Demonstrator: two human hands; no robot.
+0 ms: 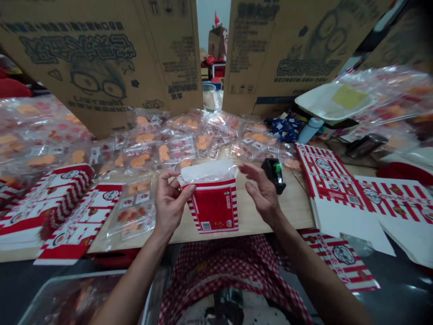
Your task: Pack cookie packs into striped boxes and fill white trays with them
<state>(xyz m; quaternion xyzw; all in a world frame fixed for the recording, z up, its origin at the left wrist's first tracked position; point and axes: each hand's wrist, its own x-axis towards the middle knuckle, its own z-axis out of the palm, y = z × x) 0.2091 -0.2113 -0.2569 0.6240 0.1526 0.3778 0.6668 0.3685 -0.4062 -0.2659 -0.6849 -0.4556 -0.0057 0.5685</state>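
Observation:
A red and white striped paper box (214, 205) stands at the front edge of the table, its white top flaps raised. My left hand (171, 201) grips its left side, thumb on the front face and fingers behind. To the right of the box, my right hand (262, 192) is held apart from it with fingers stretched out and nothing in them. Just beyond that hand sits a black tape dispenser (274, 175) with a green core. Clear plastic packets (133, 205) holding orange pieces lie left of my left hand.
Flat striped cartons are stacked at left (50, 198) and spread at right (326, 176). Many clear packets (203, 135) cover the table's back. Large cardboard boxes (135, 54) stand behind them. A white basket (324, 101), a blue bottle (310, 131) and a dark cylinder (367, 145) are at right.

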